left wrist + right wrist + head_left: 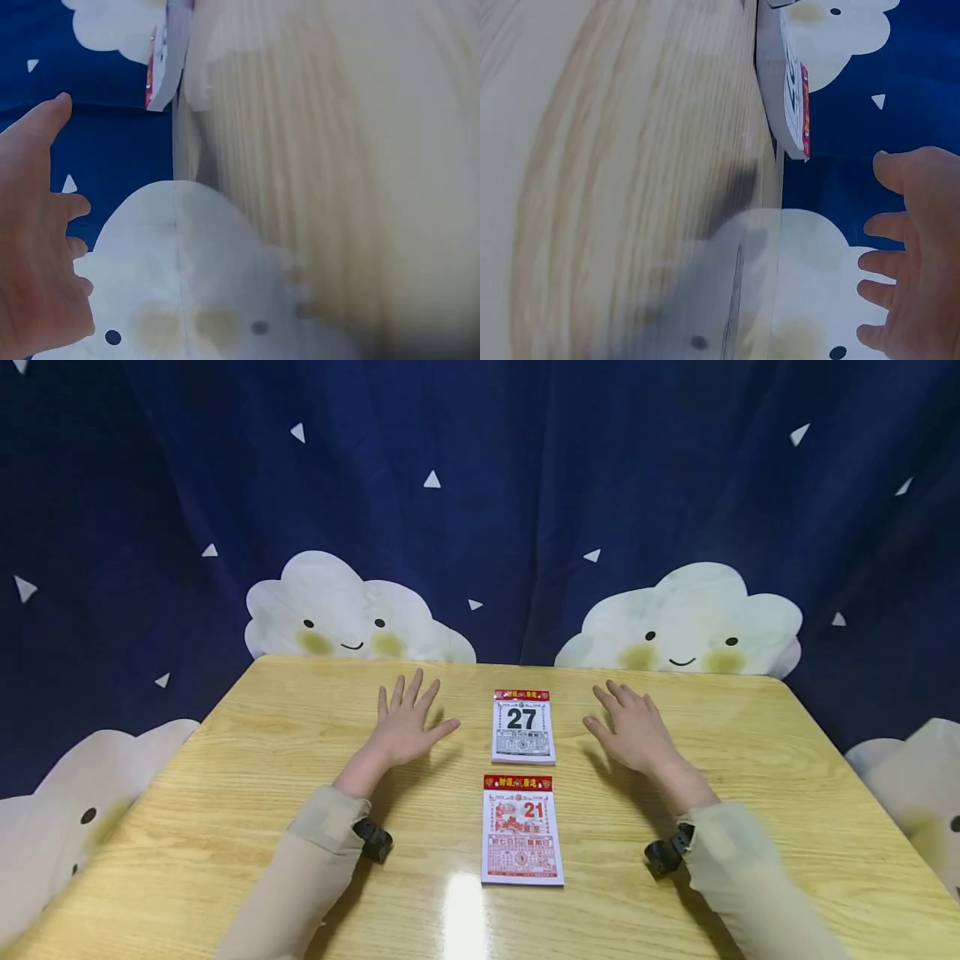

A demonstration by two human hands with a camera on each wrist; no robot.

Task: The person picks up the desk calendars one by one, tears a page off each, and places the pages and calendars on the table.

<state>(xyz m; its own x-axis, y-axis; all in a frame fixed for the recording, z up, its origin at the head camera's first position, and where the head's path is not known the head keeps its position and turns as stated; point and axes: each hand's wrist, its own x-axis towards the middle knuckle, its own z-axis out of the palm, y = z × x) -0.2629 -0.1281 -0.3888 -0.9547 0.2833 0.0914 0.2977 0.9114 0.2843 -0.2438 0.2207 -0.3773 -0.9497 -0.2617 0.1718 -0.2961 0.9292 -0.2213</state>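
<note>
Two tear-off calendar pads lie one behind the other in the middle of the table. The far calendar (522, 727) shows a black 27 under a red header strip. Nearer the front, the other calendar (521, 831) shows a red 21 and red print. To their left, my left hand (405, 727) hovers with fingers spread and holds nothing. My right hand (636, 731) is on the other side, its fingers extended and also holding nothing. In the right wrist view the thick far calendar (784, 82) appears edge-on beyond the thumb.
The light wooden table (285, 727) has rounded far corners. Behind it hangs a dark blue curtain (480, 510) with white triangles and smiling clouds. Each wrist wears a small black camera, one on the left (372, 839) and one on the right (669, 852).
</note>
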